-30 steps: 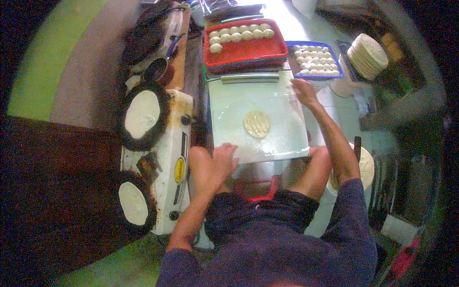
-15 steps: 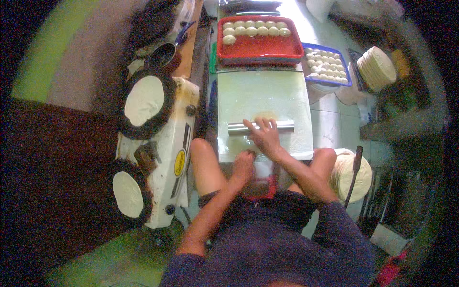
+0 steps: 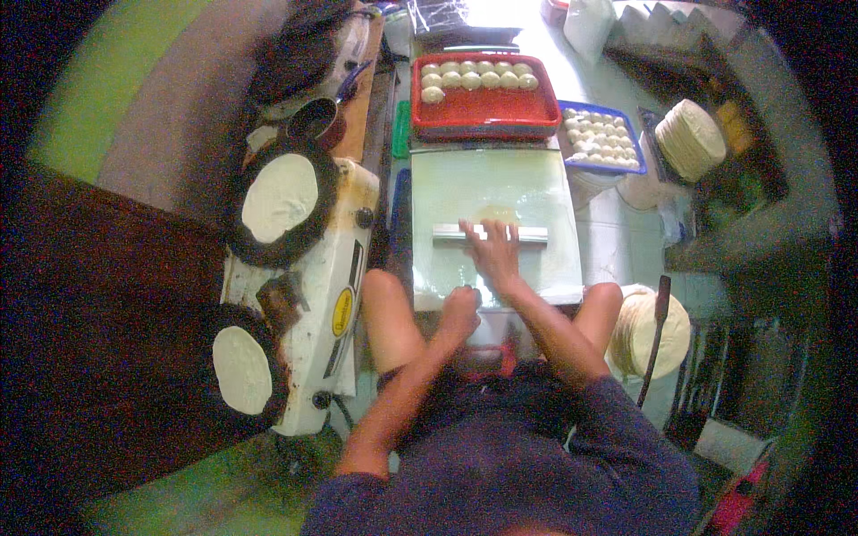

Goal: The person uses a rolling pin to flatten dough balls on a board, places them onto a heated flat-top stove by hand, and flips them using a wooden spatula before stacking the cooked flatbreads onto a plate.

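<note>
A silver metal rolling pin [image 3: 447, 233] lies crosswise on the pale, shiny work board [image 3: 492, 174]. My right hand [image 3: 496, 255] rests over its middle with fingers spread and stretched across the metal, not wrapped round it. Just beyond the fingertips a faint yellowish patch [image 3: 499, 213] shows on the board; whether it is thin dough I cannot tell. At the board's near edge my left hand [image 3: 460, 310] is closed in a fist, and anything inside it is hidden.
Beyond the board stands a red tray [image 3: 487, 112] of dough balls, with a blue tray [image 3: 608, 165] of more at its right. On my left, a stove [image 3: 357, 192] carries two dark pans with flatbreads [image 3: 280, 198]. Stacked flatbreads [image 3: 657, 330] and a dark long-handled tool [image 3: 660, 317] are right.
The view has shifted slightly. My right hand's fingers lie straighter over the rolling pin, which sits a little nearer the board's near edge. My left hand stays closed at that edge.
</note>
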`<act>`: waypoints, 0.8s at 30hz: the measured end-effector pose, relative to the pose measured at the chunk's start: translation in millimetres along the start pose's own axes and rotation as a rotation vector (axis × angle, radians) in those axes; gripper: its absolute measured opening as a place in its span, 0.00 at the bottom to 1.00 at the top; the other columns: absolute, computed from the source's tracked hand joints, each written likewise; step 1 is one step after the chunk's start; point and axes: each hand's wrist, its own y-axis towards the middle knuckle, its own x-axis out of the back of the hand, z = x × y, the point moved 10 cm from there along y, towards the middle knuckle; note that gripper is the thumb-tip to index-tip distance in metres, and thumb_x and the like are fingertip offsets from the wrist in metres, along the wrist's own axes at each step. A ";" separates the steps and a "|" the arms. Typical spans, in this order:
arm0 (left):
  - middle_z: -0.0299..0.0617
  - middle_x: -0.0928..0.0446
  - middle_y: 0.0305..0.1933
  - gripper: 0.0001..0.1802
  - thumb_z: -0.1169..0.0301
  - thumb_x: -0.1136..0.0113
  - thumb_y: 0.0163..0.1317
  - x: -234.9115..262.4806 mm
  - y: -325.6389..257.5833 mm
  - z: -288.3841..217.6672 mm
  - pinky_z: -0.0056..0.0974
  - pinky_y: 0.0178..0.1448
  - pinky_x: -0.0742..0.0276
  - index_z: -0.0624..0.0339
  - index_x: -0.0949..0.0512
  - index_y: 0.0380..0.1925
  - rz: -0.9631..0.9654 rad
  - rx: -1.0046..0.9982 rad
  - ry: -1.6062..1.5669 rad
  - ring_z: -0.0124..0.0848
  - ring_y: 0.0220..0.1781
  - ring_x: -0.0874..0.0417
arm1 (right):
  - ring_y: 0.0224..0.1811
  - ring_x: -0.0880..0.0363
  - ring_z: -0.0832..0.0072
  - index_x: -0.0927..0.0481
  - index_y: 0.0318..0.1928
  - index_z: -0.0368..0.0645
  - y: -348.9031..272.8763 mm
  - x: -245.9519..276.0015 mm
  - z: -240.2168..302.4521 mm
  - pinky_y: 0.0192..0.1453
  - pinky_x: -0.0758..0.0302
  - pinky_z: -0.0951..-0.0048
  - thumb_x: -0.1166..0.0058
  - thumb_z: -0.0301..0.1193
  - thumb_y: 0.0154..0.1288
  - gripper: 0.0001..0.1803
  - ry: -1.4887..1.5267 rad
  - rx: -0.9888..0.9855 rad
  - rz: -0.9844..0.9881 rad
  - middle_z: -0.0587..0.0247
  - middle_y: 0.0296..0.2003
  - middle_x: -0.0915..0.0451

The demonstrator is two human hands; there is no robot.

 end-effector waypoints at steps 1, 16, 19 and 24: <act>0.51 0.23 0.36 0.10 0.82 0.39 0.41 5.4 -1.2 -4.9 0.50 0.50 0.23 0.61 0.22 0.28 -0.029 -0.041 -0.069 0.51 0.44 0.21 | 0.64 0.36 0.56 0.29 0.65 0.66 21.9 2.6 -11.7 0.70 0.50 0.38 0.34 0.39 0.56 0.35 0.035 -0.069 -0.016 0.54 0.58 0.30; 0.56 0.25 0.32 0.05 0.80 0.42 0.46 -0.1 2.6 0.5 0.54 0.46 0.26 0.61 0.23 0.26 -0.033 -0.072 -0.119 0.55 0.40 0.23 | 0.73 0.43 0.46 0.26 0.64 0.59 16.6 22.4 -36.3 0.75 0.60 0.32 0.46 0.39 0.65 0.26 -0.097 -0.189 -0.154 0.50 0.75 0.53; 0.55 0.25 0.31 0.07 0.78 0.40 0.45 -2.7 3.9 6.7 0.54 0.46 0.27 0.60 0.23 0.27 -0.035 -0.090 -0.156 0.55 0.41 0.24 | 0.76 0.52 0.42 0.30 0.67 0.64 21.5 9.6 -50.2 0.74 0.51 0.34 0.46 0.39 0.65 0.29 0.226 -0.333 0.072 0.48 0.77 0.61; 0.54 0.25 0.32 0.08 0.78 0.40 0.44 9.8 -3.8 -2.9 0.53 0.47 0.27 0.59 0.22 0.29 -0.164 -0.141 -0.179 0.56 0.41 0.24 | 0.60 0.26 0.46 0.41 0.73 0.66 30.6 9.2 -39.2 0.67 0.37 0.38 0.46 0.35 0.65 0.37 0.287 -0.206 0.191 0.40 0.67 0.37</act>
